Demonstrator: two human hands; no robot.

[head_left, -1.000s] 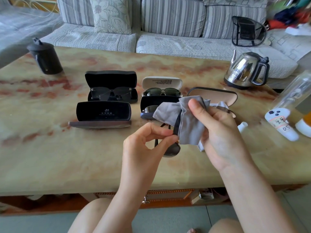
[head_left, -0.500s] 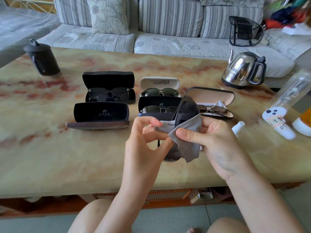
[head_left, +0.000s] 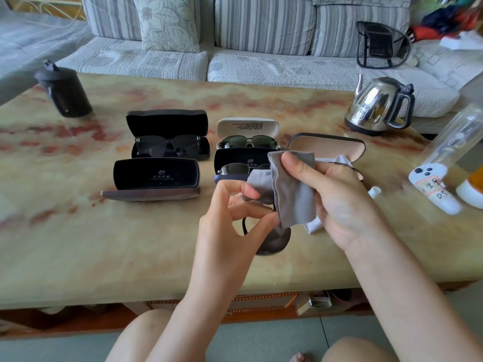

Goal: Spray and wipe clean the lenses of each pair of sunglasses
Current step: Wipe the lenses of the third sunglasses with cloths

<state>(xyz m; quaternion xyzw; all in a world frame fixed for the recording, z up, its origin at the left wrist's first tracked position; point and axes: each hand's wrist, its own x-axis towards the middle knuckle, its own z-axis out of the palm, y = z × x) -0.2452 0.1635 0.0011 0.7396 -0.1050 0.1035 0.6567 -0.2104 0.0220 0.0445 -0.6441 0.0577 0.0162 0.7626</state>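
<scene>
The left hand (head_left: pixel 230 212) pinches the sunglasses (head_left: pixel 274 242) by the frame. The right hand (head_left: pixel 337 202) grips a grey cloth (head_left: pixel 292 189) over the far lens (1 dark lens shows bare, nearer).

Daylight is falling across a marble-topped coffee table (head_left: pixel 78 244) veined in red. A striped grey sofa (head_left: pixel 261 24) is standing behind it, a floral cushion (head_left: pixel 167 22) leaning against its back.

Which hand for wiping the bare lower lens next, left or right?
Right, probably. The right hand holds the grey cloth just above the bare lens of the sunglasses. The left hand pinches the frame, so it looks better kept as the steadying hand.
</scene>
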